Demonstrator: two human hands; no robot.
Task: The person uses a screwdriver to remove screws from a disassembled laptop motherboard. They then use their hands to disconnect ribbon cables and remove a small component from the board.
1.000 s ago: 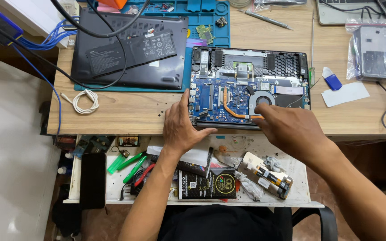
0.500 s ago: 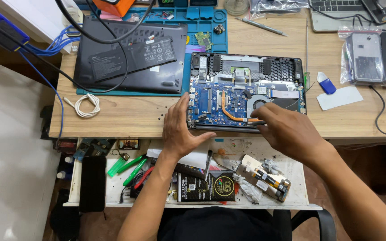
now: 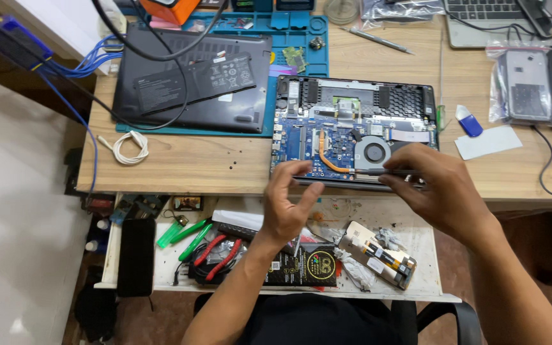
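Observation:
An opened laptop [image 3: 352,108] lies on the wooden desk [image 3: 193,169] with its circuit board, copper heat pipe [image 3: 322,153] and round fan [image 3: 372,153] bare. My left hand [image 3: 289,204] hovers just off the laptop's front edge, fingers curled and apart, with nothing visible in it. My right hand [image 3: 442,191] rests over the front right corner and grips a slim dark tool [image 3: 378,171] that lies along the front edge below the fan.
A black bottom cover [image 3: 193,83] lies on a blue work mat [image 3: 295,32] at left, a coiled white cable [image 3: 130,147] beside it. The pulled-out tray [image 3: 416,246] below holds red pliers [image 3: 215,255], green tools [image 3: 183,233] and a phone [image 3: 137,255]. Bagged devices [image 3: 531,86] sit at right.
My left hand, which lay flat on the laptop's front left corner, has lifted off and drawn back toward me with fingers curled. My right hand stays at the front right.

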